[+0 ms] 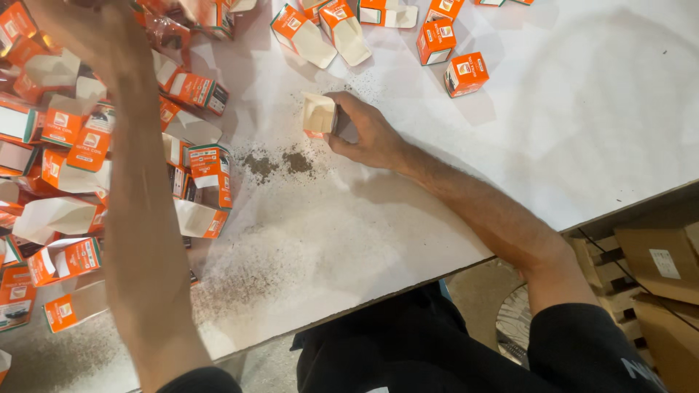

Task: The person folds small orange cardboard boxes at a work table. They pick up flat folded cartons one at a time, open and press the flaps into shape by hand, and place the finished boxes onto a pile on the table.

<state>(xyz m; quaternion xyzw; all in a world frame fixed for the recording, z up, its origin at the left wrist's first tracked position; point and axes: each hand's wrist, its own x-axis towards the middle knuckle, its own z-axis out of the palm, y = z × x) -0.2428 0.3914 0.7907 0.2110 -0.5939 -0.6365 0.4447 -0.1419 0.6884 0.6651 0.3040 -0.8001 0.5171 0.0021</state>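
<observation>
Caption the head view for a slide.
Right hand holds an open carton beside spilled powder; left hand reaches into orange cartons.

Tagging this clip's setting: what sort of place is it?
Likely a small packing workshop: piles of orange-and-white cartons on a white worktable, spilled dark powder, the right hand holding an open carton, cardboard boxes beside it.

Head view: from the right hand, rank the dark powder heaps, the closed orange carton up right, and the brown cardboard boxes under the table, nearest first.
From the right hand:
1. Dark powder heaps, just to its left.
2. Closed orange carton, up and to the right.
3. Brown cardboard boxes, far lower right, below the table edge.
</observation>
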